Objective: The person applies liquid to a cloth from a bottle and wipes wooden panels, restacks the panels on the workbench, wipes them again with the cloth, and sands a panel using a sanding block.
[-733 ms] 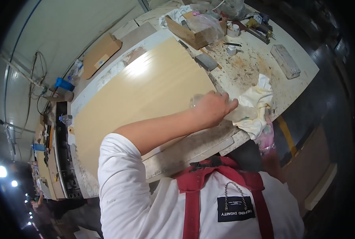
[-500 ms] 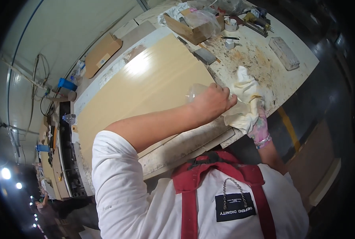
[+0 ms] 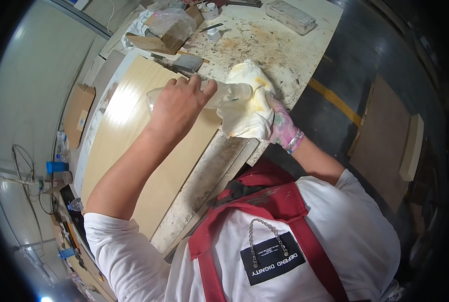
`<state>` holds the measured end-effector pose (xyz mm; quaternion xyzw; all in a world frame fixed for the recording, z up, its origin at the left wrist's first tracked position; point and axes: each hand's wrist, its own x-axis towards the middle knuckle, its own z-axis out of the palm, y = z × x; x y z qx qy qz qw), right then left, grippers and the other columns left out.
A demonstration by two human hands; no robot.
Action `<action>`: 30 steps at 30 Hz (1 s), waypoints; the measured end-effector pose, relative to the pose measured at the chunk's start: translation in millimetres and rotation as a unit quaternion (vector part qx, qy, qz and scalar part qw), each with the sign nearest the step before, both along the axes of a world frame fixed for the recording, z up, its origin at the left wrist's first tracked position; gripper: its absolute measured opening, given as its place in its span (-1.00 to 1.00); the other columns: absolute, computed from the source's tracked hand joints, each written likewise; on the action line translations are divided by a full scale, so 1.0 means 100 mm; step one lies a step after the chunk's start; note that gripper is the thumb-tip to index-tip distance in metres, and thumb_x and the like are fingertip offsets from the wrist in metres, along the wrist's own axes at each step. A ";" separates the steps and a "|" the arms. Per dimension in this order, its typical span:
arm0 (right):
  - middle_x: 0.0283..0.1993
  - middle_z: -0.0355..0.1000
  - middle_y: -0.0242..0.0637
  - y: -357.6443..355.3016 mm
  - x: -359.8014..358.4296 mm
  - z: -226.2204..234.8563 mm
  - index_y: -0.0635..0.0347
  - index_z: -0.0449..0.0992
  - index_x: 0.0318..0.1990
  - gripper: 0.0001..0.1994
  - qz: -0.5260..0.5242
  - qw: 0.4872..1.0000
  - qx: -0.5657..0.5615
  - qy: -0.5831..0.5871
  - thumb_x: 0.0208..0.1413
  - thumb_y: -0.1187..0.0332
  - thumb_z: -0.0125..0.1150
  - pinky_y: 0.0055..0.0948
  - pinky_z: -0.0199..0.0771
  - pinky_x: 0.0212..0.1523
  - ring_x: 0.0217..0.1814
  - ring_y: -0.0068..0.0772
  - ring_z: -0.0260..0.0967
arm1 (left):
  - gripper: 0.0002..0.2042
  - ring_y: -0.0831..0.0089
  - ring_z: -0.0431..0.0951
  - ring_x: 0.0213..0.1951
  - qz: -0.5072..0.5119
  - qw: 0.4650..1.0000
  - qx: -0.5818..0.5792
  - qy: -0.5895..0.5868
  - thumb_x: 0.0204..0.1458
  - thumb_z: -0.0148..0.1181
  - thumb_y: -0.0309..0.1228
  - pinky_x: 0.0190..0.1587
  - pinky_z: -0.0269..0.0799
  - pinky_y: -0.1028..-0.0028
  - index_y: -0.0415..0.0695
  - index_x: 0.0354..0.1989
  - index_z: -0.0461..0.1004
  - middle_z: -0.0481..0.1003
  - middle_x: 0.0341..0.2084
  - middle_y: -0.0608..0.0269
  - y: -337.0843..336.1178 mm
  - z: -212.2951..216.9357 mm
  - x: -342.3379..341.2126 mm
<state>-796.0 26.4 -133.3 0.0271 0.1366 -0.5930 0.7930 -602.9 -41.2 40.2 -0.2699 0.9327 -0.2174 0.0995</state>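
Observation:
My bare left hand (image 3: 178,104) is wrapped round a clear plastic bottle (image 3: 225,95), which lies nearly on its side in the grip. The bottle's right end meets a white cloth (image 3: 249,121) with yellowish stains. My right hand (image 3: 284,127), in a pink patterned glove, holds the cloth from its right side; most of its fingers are hidden by the folds. Below the left forearm lies a large, glossy pale-yellow panel (image 3: 134,146) on the workbench. The cloth is at the panel's right corner, over the bench edge.
Across the stained bench (image 3: 257,43) stand an open cardboard box (image 3: 171,43) with plastic film, a small white bottle (image 3: 214,34), a grey block (image 3: 188,63) and a long grey bar (image 3: 291,16). Boards (image 3: 383,146) lean beyond the floor's yellow line (image 3: 335,100).
My view has swung to the right, so the bench sits further left in the picture. The bottle, partly hidden before, now shows tilted against the cloth, which is spread wider over my right hand.

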 end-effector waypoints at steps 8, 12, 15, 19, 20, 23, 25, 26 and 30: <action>0.15 0.28 -0.11 0.12 -0.10 0.02 0.16 0.21 0.18 -0.54 -0.014 1.000 -0.023 0.011 0.23 0.09 -0.16 -0.03 0.28 0.15 0.14 -0.11 0.29 | -0.58 0.31 0.46 -0.37 -0.013 0.999 -0.020 -0.031 -0.09 0.13 -0.41 -0.30 0.37 0.36 0.01 0.02 0.28 0.35 -0.41 0.22 -0.10 -0.07 0.07; 0.19 0.24 -0.04 0.05 -0.01 -0.08 0.22 0.18 0.21 -0.49 -0.025 0.999 0.009 0.042 0.20 0.10 -0.11 -0.01 0.18 0.22 0.21 -0.07 0.22 | -0.60 0.31 0.47 -0.37 -0.020 1.000 -0.008 -0.014 -0.10 0.11 -0.44 -0.30 0.38 0.36 0.00 -0.01 0.29 0.36 -0.41 0.22 -0.10 -0.06 0.07; 0.17 0.26 -0.08 0.10 -0.03 -0.02 0.19 0.21 0.19 -0.54 -0.022 1.000 0.004 0.002 0.21 0.14 -0.12 -0.04 0.22 0.20 0.18 -0.11 0.25 | -0.62 0.30 0.48 -0.40 -0.012 0.999 0.022 -0.034 -0.11 0.10 -0.44 -0.32 0.38 0.35 0.00 -0.05 0.29 0.36 -0.42 0.22 -0.08 -0.07 0.12; 0.18 0.27 -0.12 0.13 -0.13 -0.14 0.15 0.24 0.18 -0.58 -0.040 0.999 -0.025 -0.013 0.22 0.19 -0.11 -0.04 0.22 0.20 0.19 -0.13 0.25 | -0.61 0.31 0.48 -0.45 -0.041 0.997 0.033 -0.053 -0.13 0.07 -0.49 -0.36 0.39 0.38 0.02 -0.05 0.28 0.37 -0.43 0.23 0.12 -0.09 0.11; 0.18 0.27 -0.12 0.12 -0.13 -0.15 0.15 0.24 0.18 -0.58 -0.038 0.999 -0.024 -0.014 0.22 0.19 -0.11 -0.04 0.22 0.20 0.19 -0.13 0.25 | -0.61 0.31 0.48 -0.45 -0.040 0.997 0.033 -0.053 -0.13 0.07 -0.49 -0.36 0.39 0.38 0.02 -0.05 0.28 0.37 -0.43 0.23 0.12 -0.10 0.12; 0.18 0.26 -0.12 0.11 -0.11 -0.13 0.15 0.23 0.19 -0.57 -0.020 1.000 0.022 -0.004 0.21 0.18 -0.11 0.00 0.21 0.20 0.19 -0.11 0.24 | -0.61 0.32 0.49 -0.43 -0.035 0.998 0.033 -0.048 -0.13 0.05 -0.50 -0.36 0.40 0.39 0.03 -0.05 0.30 0.37 -0.43 0.24 0.07 -0.10 0.14; 0.19 0.25 -0.11 0.13 -0.07 -0.09 0.16 0.21 0.19 -0.56 -0.049 0.997 0.003 0.055 0.21 0.17 -0.10 0.03 0.18 0.21 0.21 -0.09 0.22 | -0.63 0.33 0.49 -0.43 -0.024 0.999 0.016 -0.034 -0.11 0.03 -0.50 -0.36 0.40 0.39 0.03 -0.05 0.32 0.37 -0.44 0.25 -0.01 -0.06 0.14; 0.19 0.25 -0.11 0.14 -0.07 -0.09 0.16 0.21 0.19 -0.56 -0.049 0.997 0.003 0.054 0.21 0.17 -0.10 0.03 0.18 0.21 0.21 -0.09 0.22 | -0.63 0.33 0.49 -0.43 -0.024 0.999 0.016 -0.035 -0.11 0.03 -0.50 -0.36 0.40 0.39 0.03 -0.05 0.32 0.37 -0.44 0.25 -0.03 -0.05 0.15; 0.21 0.22 -0.09 0.16 -0.11 -0.13 0.18 0.17 0.22 -0.53 -0.028 1.000 0.009 0.002 0.19 0.20 -0.07 0.03 0.17 0.22 0.22 -0.06 0.20 | -0.63 0.33 0.49 -0.41 -0.005 0.998 0.005 -0.057 -0.09 0.03 -0.48 -0.33 0.41 0.37 0.03 -0.03 0.33 0.38 -0.44 0.24 -0.06 0.01 0.14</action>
